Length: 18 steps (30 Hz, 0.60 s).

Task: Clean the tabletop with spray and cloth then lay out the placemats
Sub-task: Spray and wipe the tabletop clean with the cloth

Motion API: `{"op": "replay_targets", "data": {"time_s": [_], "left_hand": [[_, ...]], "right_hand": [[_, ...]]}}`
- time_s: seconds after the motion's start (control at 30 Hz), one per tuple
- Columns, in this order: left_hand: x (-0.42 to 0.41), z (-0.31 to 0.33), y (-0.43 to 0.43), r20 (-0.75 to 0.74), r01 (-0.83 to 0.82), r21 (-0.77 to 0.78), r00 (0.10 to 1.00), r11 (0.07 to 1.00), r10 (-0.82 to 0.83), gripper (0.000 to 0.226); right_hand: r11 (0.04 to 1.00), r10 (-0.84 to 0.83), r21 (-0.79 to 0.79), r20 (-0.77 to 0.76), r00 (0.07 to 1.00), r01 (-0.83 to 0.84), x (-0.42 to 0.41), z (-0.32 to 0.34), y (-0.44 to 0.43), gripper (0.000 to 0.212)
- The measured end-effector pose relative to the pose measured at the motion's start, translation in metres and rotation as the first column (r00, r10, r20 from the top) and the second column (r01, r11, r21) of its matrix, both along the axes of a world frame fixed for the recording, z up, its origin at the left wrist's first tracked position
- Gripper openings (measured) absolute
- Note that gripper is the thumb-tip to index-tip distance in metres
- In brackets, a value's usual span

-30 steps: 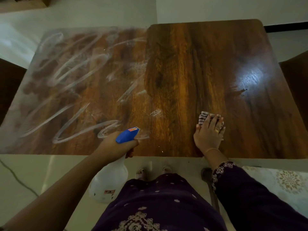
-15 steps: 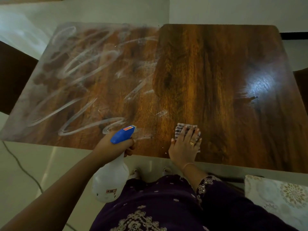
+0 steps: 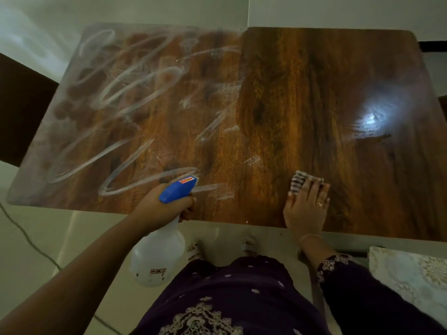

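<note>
The wooden tabletop [image 3: 290,105] fills the view; its left half carries white looping streaks of spray, its right half is glossy. My left hand [image 3: 159,209] grips the neck of a white spray bottle [image 3: 157,259] with a blue trigger head, held at the near table edge, the bottle body hanging below the edge. My right hand [image 3: 306,209] lies flat with straight fingers on a striped cloth [image 3: 298,183], pressing it to the table near the front edge, right of centre.
A pale patterned placemat [image 3: 411,274] lies at the lower right, below the table's front edge. Dark chair shapes [image 3: 21,112] flank the table's left side. A thin cable [image 3: 26,240] runs across the light floor at left.
My right hand slid the cloth left along the front edge, then back to the right. The left hand kept holding the spray bottle in the same spot. The camera shifted slightly.
</note>
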<state>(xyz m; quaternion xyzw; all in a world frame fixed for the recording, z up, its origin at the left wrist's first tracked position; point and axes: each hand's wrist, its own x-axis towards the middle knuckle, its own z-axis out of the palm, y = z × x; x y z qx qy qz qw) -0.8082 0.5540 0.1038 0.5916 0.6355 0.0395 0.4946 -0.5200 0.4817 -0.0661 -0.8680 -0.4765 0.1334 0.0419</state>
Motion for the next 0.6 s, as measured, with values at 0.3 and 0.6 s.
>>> {"op": "replay_targets", "data": {"time_s": [0.3,0.6], "left_hand": [[-0.039,0.002,0.014,-0.018,0.111,-0.012,0.994,0.994,-0.112,0.009],[-0.086,0.003,0.027,-0.014,0.191,0.002,0.981,0.982,-0.191,0.008]], "right_hand": [[0.982,0.187,0.04,-0.048,0.981,-0.185,-0.162,0.007,0.013,0.065],[0.841,0.541,-0.012,-0.012,0.841,-0.541,-0.134,0.003,0.041,0.066]]}}
